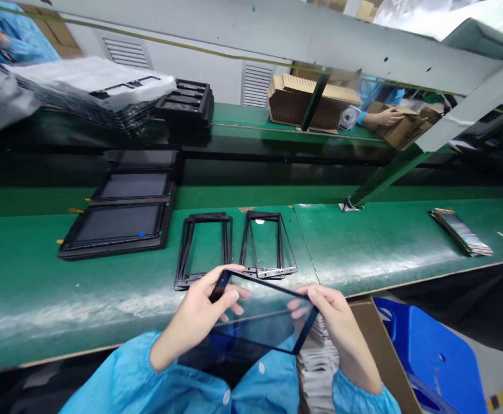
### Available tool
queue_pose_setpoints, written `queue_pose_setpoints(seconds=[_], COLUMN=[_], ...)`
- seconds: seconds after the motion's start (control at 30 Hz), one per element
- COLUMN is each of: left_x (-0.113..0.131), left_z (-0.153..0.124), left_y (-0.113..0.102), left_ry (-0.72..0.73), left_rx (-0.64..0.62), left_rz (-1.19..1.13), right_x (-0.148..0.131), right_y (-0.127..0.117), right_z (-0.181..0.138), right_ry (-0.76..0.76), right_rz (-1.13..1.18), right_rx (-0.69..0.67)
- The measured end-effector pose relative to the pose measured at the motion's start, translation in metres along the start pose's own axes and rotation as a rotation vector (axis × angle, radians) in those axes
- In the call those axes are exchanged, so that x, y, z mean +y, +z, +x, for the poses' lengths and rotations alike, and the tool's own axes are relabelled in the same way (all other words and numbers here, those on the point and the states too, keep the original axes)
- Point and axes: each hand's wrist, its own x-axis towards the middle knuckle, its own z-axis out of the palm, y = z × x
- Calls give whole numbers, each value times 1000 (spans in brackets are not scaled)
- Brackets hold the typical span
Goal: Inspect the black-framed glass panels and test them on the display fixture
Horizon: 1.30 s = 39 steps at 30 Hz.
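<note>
Between my two hands is a clear glass panel (262, 316) with a black border, tilted in front of my chest. My left hand (206, 305) pinches its upper left corner, thumb on the near face. At the right end my right hand (331, 313) grips the edge, its fingers showing through the glass. Just beyond the panel, two small stacks of thin black rectangular frames, a left stack (183, 253) and a right stack (282, 247), lie on the green bench (333, 247).
Black trays (113, 250) holding dark panels lie at the left. A bundle of flat strips (461, 233) sits at the right. A green post (376, 178) rises from the bench. Below right are a cardboard box (385, 356) and a blue stool (441, 351). Other people's hands appear beyond the shelf.
</note>
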Motion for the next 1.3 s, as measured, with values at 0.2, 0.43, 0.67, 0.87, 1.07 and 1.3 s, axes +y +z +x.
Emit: queue_pose_setpoints(seconds=[0.2,0.43,0.67,0.87,1.07,1.3], left_x=[-13,-7,-18,14,23,13], left_z=[-1,-5,-4,7,15,8], left_y=[2,6,0,1,2,13], left_ry=[5,-10,165,686,671,470], left_rx=[126,167,230,76,-118,-172], left_rz=[-123,-165,53,799,869,646], right_x=[7,-7,2,2,5,1], right_y=[8,35,31,43,50,55], right_z=[-1,-11,-15,-27,-29,-14], right_ry=[-62,-175,-211,-241,-239,-192], right_rz=[61,19,53,-134,-140,-86], right_rx=[194,395,310,321,329,-14])
